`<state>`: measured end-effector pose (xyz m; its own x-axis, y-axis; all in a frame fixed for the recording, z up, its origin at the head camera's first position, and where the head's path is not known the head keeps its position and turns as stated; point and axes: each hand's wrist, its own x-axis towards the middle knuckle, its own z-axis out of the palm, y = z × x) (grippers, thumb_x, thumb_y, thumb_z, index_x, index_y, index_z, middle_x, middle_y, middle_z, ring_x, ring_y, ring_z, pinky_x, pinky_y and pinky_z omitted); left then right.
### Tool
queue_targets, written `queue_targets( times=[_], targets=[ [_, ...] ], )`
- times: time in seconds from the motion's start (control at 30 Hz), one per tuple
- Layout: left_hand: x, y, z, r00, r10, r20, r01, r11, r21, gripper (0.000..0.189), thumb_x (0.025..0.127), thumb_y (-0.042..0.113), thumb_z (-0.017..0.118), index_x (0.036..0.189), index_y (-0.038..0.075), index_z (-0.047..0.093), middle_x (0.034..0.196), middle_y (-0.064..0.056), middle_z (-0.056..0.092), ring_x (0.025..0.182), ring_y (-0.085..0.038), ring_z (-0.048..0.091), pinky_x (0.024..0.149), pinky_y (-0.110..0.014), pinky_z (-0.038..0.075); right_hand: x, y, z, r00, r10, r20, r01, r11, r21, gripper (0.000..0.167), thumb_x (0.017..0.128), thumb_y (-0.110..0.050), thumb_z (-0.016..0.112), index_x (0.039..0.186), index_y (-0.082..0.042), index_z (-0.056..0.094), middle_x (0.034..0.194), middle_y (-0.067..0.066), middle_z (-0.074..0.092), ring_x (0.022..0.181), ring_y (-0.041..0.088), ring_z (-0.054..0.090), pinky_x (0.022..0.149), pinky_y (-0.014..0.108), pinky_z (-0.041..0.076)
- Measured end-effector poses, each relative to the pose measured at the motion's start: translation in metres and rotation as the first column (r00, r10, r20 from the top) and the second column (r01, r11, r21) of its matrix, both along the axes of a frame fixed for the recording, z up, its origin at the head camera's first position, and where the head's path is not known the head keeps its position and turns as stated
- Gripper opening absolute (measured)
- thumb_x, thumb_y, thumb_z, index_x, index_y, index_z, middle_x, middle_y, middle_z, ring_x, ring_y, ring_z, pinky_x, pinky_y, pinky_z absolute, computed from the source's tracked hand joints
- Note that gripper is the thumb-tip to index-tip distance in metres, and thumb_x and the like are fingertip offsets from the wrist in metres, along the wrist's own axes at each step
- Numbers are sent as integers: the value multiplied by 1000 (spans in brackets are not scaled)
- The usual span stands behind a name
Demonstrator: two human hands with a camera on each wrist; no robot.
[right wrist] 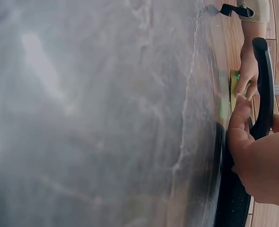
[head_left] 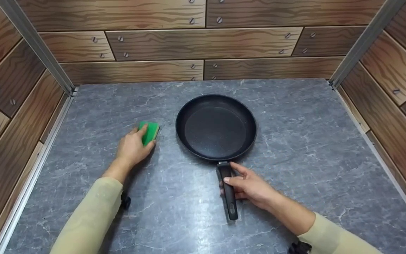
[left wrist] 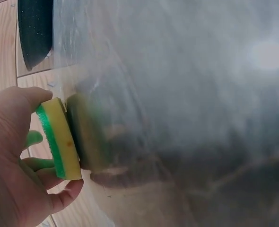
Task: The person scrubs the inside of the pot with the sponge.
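Over my remote feed I saw the left hand (head_left: 132, 148) grip a green-and-yellow sponge (head_left: 151, 133), green face up, at the left of the grey tabletop (head_left: 301, 141). Right of the sponge and apart from it, I saw the black pan (head_left: 217, 130), open side up, its handle (head_left: 229, 197) pointing near; the right hand (head_left: 256, 188) held that handle, thumb on top

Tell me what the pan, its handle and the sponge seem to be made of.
Pan: likely metal with a dark nonstick coating; the inside is black, faintly speckled and low in shine.
Handle: probably hard plastic, given its smooth, moulded black form.
Sponge: apparently soft foam in the matte yellow layer, with a rougher, scourer-like green layer.
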<state>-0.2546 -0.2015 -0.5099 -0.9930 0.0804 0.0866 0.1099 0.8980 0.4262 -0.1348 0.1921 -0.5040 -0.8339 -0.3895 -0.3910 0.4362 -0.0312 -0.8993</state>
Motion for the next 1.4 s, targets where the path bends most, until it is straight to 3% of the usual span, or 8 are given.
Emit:
queue_targets(
  times=[0.3, 0.5, 0.73, 0.87, 1.13, 1.4],
  targets=[
    [-2, -1, 8, 999, -38, -16, 39, 999, 22, 62, 99, 28, 70, 153, 2, 56, 151, -40, 47, 129, -59, 56, 103, -65, 49, 0, -2, -3, 998, -9, 57, 13, 996, -83, 94, 104, -8, 64, 171, -9, -2, 115, 19, 75, 92, 28, 78, 81, 45, 64],
    [-3, 4, 30, 994, -58, -92, 64, 996, 56, 55, 98, 26, 70, 147, 3, 63, 151, -37, 49, 131, -57, 56, 104, -64, 49, 1, -3, -3, 998, 7, 68, -1, 996, -92, 94, 106, -10, 61, 171, -13, -7, 114, 16, 76, 93, 27, 78, 77, 42, 64],
    [-1, 24, 59, 967, -171, -190, 184, 982, 52, 52, 95, 24, 72, 143, 5, 68, 151, -34, 52, 132, -53, 57, 108, -61, 47, 2, -4, -2, 996, 30, 80, -22, 995, -101, 94, 108, -13, 59, 171, -17, -11, 116, 15, 75, 94, 29, 78, 74, 41, 64],
    [-1, 41, 69, 947, -255, -196, 268, 963, 40, 51, 94, 24, 73, 142, 7, 69, 151, -31, 53, 133, -50, 57, 108, -59, 48, 3, -3, -2, 996, 44, 78, -35, 993, -115, 93, 109, -13, 57, 171, -18, -13, 116, 16, 74, 93, 29, 78, 73, 41, 64],
    [-5, 73, 70, 912, -385, -144, 395, 918, 46, 50, 93, 24, 72, 141, 10, 71, 150, -28, 56, 132, -46, 59, 107, -53, 51, 3, -3, -5, 997, 55, 60, -47, 991, -126, 92, 109, -14, 56, 171, -18, -13, 115, 17, 72, 92, 28, 78, 70, 41, 64],
    [-10, 93, 59, 894, -448, -21, 448, 893, 41, 50, 91, 26, 71, 139, 11, 73, 150, -25, 57, 136, -45, 56, 109, -53, 49, 3, -3, -5, 997, 46, 63, -38, 992, -123, 94, 108, -14, 57, 171, -18, -13, 116, 19, 70, 92, 27, 77, 70, 40, 64]
  ],
)
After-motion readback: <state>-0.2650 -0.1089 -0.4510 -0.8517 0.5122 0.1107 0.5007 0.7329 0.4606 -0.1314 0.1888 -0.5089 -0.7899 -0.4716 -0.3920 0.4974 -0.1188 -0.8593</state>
